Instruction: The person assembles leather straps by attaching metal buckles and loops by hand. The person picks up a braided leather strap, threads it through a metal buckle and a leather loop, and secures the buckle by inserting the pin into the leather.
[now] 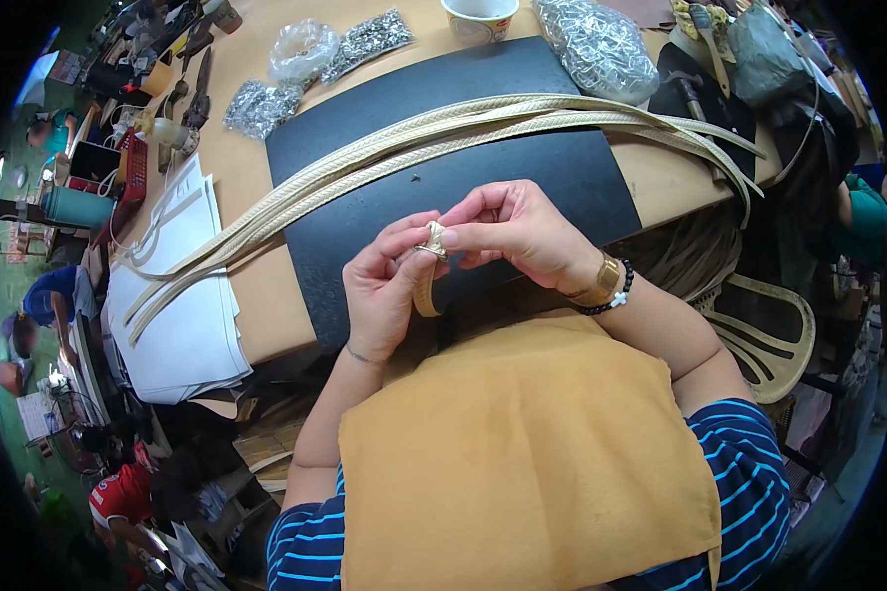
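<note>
Above the near edge of a black mat [547, 182], both hands meet on the end of a cream strap [425, 295]. A small metal piece, which looks like a buckle [430, 252], sits at that end. My left hand [379, 286] pinches the strap beside the metal, thumb against the fingers. From the right, my right hand [532, 231] pinches the strap's tip with thumb and forefinger. The rest of this strap hangs down toward my lap. Across the mat lies a bundle of long cream braided straps [355, 148], apart from both hands.
Clear bags of metal pieces [596, 54] lie along the far side, near a white cup [480, 22]. A hammer [688, 94] and a brush [710, 49] are at the far right. White paper sheets [182, 315] cover the left. A chair [769, 330] stands at right.
</note>
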The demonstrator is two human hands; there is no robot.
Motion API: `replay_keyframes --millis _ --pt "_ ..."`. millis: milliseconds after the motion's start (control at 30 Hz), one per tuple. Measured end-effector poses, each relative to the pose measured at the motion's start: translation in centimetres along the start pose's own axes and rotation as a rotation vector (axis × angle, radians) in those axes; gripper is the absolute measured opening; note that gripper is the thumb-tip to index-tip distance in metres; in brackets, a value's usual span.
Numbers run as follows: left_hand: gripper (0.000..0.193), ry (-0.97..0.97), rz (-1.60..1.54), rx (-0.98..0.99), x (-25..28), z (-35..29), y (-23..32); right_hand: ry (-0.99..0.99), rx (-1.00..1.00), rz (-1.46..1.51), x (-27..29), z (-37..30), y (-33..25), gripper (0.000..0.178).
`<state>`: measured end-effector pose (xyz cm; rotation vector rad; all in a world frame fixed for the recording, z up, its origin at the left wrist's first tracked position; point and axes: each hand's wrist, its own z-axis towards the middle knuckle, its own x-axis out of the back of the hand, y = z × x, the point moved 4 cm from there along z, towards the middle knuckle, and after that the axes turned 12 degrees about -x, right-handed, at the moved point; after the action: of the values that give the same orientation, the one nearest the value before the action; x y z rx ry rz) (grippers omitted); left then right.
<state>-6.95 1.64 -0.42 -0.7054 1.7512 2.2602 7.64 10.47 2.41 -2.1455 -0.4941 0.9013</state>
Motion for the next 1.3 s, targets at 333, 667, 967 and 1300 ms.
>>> replay_keyframes --millis 333,667,967,1300 --pt "0.031 0.111 0.079 -0.093 -0.1 -0.7 -0.9 0.123 0.284 -0.346 -0.2 -0.3 -1.6 0.015" --pt "0.035 0.149 -0.169 0.006 -0.8 0.0 -1.7 0.053 0.169 -0.053 -0.4 -0.1 -1.0 0.017" --pt "0.029 0.22 -0.273 0.147 -0.1 -0.5 -2.3 0.118 0.321 -0.24 -0.4 0.2 -0.6 0.015" --pt "0.017 0.198 -0.178 0.015 -0.1 -0.6 -2.5 0.099 0.153 -0.179 0.3 0.6 -0.8 0.021"
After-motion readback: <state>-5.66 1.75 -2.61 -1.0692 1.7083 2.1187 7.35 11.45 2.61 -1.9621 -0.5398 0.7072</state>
